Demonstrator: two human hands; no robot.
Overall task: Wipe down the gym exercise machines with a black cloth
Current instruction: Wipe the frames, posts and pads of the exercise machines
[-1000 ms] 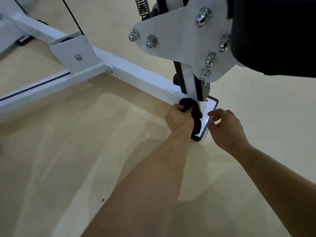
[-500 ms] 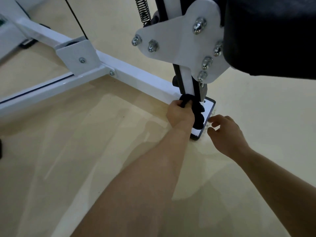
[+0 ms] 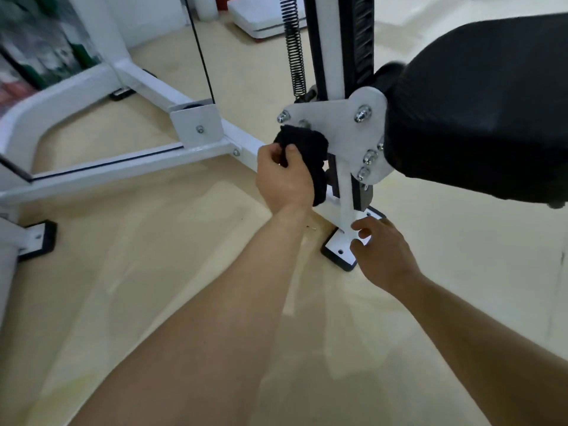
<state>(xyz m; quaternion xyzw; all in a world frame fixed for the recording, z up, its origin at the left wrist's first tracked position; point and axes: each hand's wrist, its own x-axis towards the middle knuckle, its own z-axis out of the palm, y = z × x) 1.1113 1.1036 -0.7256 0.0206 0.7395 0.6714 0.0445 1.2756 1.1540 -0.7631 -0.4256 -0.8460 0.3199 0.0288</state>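
Observation:
My left hand (image 3: 284, 179) grips a bunched black cloth (image 3: 307, 149) and holds it against the left edge of the white bolted bracket plate (image 3: 341, 130) of the gym machine. The plate is fixed to a white upright post (image 3: 345, 192) that stands on a white foot plate (image 3: 339, 245) with a black rim. My right hand (image 3: 382, 253) hovers just over that foot plate, fingers loosely curled, holding nothing. A black padded seat (image 3: 479, 112) juts out to the right of the bracket.
White floor rails (image 3: 123, 162) of the machine run left across the beige floor, with a pulley housing (image 3: 196, 124), a thin cable (image 3: 199, 47) and a coil spring (image 3: 295, 47) behind. A black rubber foot (image 3: 38, 238) sits at the left. A white platform (image 3: 264, 16) lies far back.
My left hand has lifted the cloth from the base of the post up to the bolted bracket plate. My right hand stays low by the foot plate. The view has pulled back.

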